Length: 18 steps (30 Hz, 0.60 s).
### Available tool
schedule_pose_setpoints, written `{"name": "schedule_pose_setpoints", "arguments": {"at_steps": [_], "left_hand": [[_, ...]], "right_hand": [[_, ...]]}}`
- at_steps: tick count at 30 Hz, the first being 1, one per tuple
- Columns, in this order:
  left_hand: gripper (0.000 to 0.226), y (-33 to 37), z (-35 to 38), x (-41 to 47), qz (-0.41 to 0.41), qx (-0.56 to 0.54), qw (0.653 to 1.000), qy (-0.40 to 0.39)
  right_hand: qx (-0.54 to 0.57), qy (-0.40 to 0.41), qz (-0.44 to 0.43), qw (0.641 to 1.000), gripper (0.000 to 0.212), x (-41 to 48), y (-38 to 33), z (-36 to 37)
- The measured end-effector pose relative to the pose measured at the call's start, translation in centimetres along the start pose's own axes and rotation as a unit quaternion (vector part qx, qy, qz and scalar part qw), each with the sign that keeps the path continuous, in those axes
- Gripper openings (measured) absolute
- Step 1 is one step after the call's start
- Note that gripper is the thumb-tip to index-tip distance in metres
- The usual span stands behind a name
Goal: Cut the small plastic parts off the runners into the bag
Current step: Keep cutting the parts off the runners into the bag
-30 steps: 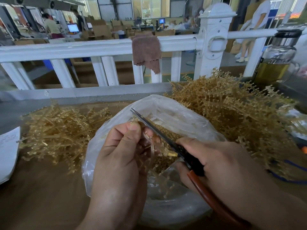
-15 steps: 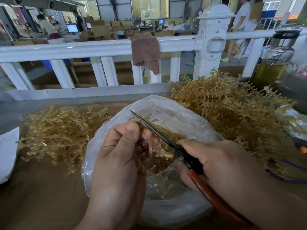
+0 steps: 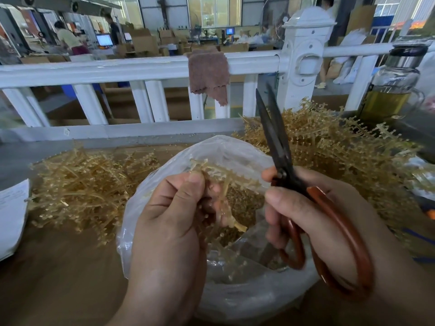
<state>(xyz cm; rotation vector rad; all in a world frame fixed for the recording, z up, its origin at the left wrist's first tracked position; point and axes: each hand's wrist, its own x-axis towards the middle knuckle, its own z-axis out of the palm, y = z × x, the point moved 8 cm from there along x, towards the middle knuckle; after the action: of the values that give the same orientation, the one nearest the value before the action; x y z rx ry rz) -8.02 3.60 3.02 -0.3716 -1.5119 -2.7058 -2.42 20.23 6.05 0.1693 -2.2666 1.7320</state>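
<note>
A clear plastic bag [image 3: 237,300] stands open in front of me, with small tan cut parts [image 3: 242,198] lying inside. Over its mouth my left hand [image 3: 169,222] pinches a tan plastic runner [image 3: 221,175] whose short stubs point right. My right hand [image 3: 313,212] grips scissors [image 3: 275,142] with red-brown handles. Their dark blades are slightly parted and point up and away, to the right of the runner and clear of it.
A pile of tan runners [image 3: 89,187] lies left of the bag and a taller heap of runners [image 3: 341,161] lies behind it on the right. A white railing [image 3: 141,69] with a brown cloth [image 3: 208,74] crosses the back. A glass jar [image 3: 390,85] stands at far right, a paper [image 3: 11,215] at left.
The scissors have swung from lying across the runner, pointing up-left, to standing nearly upright and away from it. My left hand has turned the runner so a new branch shows.
</note>
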Motion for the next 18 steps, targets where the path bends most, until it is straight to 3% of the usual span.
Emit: {"name": "schedule_pose_setpoints", "arguments": {"at_steps": [2,4,10,12,16,18], "left_hand": [[0.02,0.2,-0.1,-0.3,0.012,0.045,0.999,-0.001],[0.022,0.3,-0.1,-0.5,0.025,0.095,0.995,-0.003],[0.021,0.6,1.0,-1.1,0.055,0.141,0.988,-0.039],[0.03,-0.1,1.0,-0.9,0.015,0.132,0.99,-0.052],[0.076,-1.7,1.8,-1.0,-0.095,0.102,0.984,-0.11],[0.079,-2.0,2.1,-1.0,-0.113,0.112,0.977,-0.142]], "right_hand": [[0.061,-0.012,0.0,0.998,0.05,-0.2,0.4,0.6],[0.023,-0.014,-0.019,0.999,0.056,-0.3,0.4,1.2],[0.053,0.007,0.004,0.999,0.042,-0.2,1.3,1.7],[0.073,0.035,0.006,0.997,0.04,0.0,1.4,1.0],[0.094,0.052,0.017,0.994,0.04,0.2,1.7,0.2],[0.111,0.061,0.019,0.992,0.036,0.4,1.6,-0.1]]}}
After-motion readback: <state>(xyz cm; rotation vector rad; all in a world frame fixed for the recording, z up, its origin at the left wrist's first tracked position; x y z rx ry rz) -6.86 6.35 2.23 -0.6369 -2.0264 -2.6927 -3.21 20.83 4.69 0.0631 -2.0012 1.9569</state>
